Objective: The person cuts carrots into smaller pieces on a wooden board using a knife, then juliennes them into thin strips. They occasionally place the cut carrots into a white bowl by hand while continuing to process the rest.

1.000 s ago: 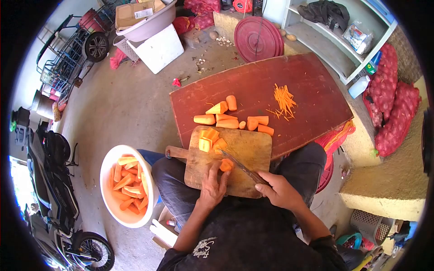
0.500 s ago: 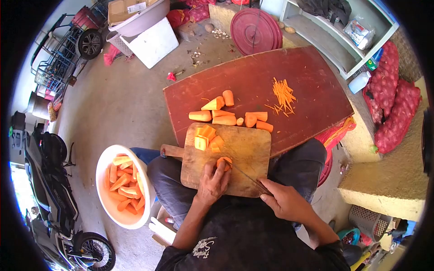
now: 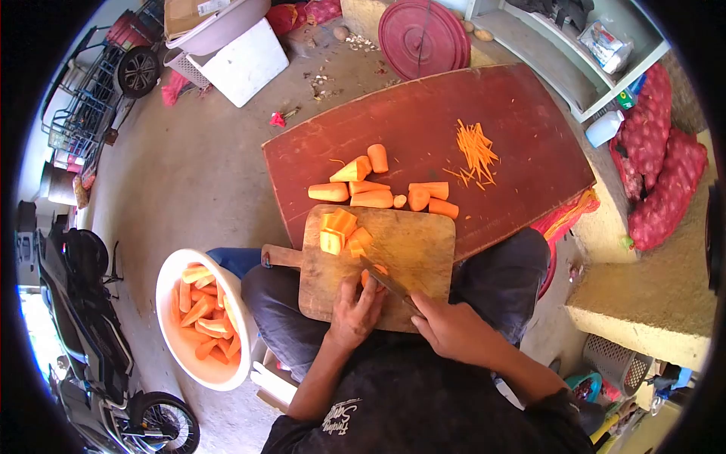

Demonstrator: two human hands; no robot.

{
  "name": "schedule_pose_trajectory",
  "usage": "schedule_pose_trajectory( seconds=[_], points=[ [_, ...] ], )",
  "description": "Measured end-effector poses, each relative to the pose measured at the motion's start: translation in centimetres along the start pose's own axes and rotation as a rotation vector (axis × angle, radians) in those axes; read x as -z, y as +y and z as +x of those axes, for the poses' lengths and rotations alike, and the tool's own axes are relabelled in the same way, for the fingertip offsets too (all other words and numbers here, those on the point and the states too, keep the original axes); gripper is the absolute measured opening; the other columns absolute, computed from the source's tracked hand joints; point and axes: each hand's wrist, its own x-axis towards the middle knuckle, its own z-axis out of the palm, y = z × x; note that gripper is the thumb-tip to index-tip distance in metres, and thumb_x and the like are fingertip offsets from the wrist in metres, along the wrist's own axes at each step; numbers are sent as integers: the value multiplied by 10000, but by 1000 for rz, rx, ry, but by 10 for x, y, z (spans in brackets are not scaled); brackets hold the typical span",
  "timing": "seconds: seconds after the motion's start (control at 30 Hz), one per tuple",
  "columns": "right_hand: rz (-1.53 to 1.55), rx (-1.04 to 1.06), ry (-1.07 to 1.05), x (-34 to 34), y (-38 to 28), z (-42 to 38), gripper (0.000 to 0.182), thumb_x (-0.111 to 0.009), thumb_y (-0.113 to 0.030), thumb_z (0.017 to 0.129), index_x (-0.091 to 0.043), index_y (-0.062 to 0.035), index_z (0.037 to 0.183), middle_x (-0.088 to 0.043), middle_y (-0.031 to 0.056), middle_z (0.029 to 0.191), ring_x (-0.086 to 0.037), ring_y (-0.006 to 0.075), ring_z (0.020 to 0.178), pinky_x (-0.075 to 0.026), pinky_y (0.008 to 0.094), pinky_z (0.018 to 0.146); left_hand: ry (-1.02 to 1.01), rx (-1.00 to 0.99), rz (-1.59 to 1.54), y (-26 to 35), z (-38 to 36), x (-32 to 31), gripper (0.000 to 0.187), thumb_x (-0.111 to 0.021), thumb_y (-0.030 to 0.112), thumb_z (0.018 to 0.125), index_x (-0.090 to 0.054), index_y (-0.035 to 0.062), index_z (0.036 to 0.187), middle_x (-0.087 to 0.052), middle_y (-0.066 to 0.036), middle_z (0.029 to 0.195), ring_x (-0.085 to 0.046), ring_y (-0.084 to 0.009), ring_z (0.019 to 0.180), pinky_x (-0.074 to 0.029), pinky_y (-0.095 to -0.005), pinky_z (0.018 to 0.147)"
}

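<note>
A wooden cutting board (image 3: 416, 250) rests across my lap at the edge of a red table (image 3: 529, 113). My left hand (image 3: 355, 306) presses a carrot piece (image 3: 366, 278) on the board with bent fingers. My right hand (image 3: 450, 325) is closed round the handle of a knife (image 3: 387, 281), whose blade lies over the carrot piece and partly hides it. Cut carrot slices (image 3: 339, 227) are piled near the board's upper left. Beyond the board, several peeled carrot chunks (image 3: 370, 198) lie on the table. Thin carrot strips (image 3: 476, 151) form a heap farther right.
A white tub (image 3: 168, 333) of carrots stands on the floor at left. Motorcycles (image 3: 83, 303) are at far left. A round red lid (image 3: 420, 38) leans behind the table. Red net sacks (image 3: 665, 189) and a shelf (image 3: 529, 45) are at right.
The knife has moved left and up, so its blade now crosses over the carrot piece. My right hand has shifted left with it. The whole view has tilted slightly.
</note>
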Motion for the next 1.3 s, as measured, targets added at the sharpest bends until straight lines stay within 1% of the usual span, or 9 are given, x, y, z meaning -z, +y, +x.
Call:
schedule_pose_trajectory(
  seconds=[0.1, 0.33, 0.43, 0.63, 0.83, 0.93, 1.03, 1.13, 1.3],
  points=[
    [-17, 39, 47, -2, 8, 8, 425, -623, -224, 1110, -495, -25, 1464, -756, 282, 1074, -751, 495, 950, -608, 587, 773, 11, 5, -31, 0, 1, 1, 655, -872, -66, 850, -638, 33, 1454, -628, -241, 1235, -717, -398, 1014, -637, -444, 775],
    [89, 60, 167, 4, 15, -4, 421, -627, -240, 1111, -550, -8, 1455, -754, 298, 1135, -746, 504, 995, -611, 564, 835, 7, 80, -88, 9, 7, 8, 574, -875, -3, 885, -648, 9, 1412, -630, -235, 1214, -702, -397, 1042, -618, -445, 818],
    [176, -26, 103, 22, -3, -19, 426, -622, -244, 1115, -552, -13, 1467, -749, 309, 1148, -742, 509, 1015, -607, 558, 857, 8, 77, -99, 7, 3, 8, 561, -862, 5, 903, -647, 3, 1421, -632, -236, 1213, -697, -400, 1042, -612, -450, 831],
    [176, -23, 66, 24, -10, -33, 403, -619, -235, 1114, -536, -32, 1452, -747, 309, 1112, -739, 518, 989, -597, 578, 831, -5, 55, -78, 4, 3, 7, 578, -850, 1, 908, -649, -4, 1449, -614, -232, 1189, -689, -391, 978, -613, -461, 810],
    [115, -42, 7, 15, -11, -10, 268, -611, -227, 1114, -523, -41, 1286, -738, 289, 1004, -732, 523, 908, -582, 603, 772, 15, 26, -82, 4, 3, 6, 587, -851, -9, 896, -648, -12, 1447, -620, -233, 1186, -694, -398, 986, -615, -461, 813],
    [10, -8, 0, 3, 1, 9, 254, -609, -223, 1114, -511, -37, 1256, -737, 285, 992, -729, 521, 900, -575, 607, 762, 35, 10, -73, 4, 4, 6, 579, -855, -8, 896, -650, -11, 1437, -621, -233, 1184, -697, -399, 982, -616, -458, 805],
    [3, 19, 44, -2, 10, 11, 361, -633, -216, 1097, -542, -29, 1392, -739, 300, 982, -735, 518, 937, -580, 585, 763, 43, 17, -75, 6, 6, 8, 566, -854, -6, 904, -654, -1, 1433, -621, -235, 1186, -701, -396, 983, -616, -455, 792],
    [54, 47, 56, 5, 8, 8, 284, -613, -233, 1115, -538, -19, 1285, -744, 280, 1024, -733, 513, 939, -578, 603, 781, 31, 49, -91, 8, 8, 7, 555, -844, -1, 922, -656, 13, 1444, -616, -239, 1210, -705, -393, 991, -616, -455, 783],
    [135, 49, 103, 15, -2, -14, 404, -645, -278, 1106, -541, -48, 1421, -742, 307, 1157, -739, 507, 1004, -593, 573, 837, 34, 46, -86, 5, 3, 8, 566, -828, 17, 950, -644, 28, 1485, -601, -242, 1263, -706, -395, 1000, -622, -454, 785]
  ],
)
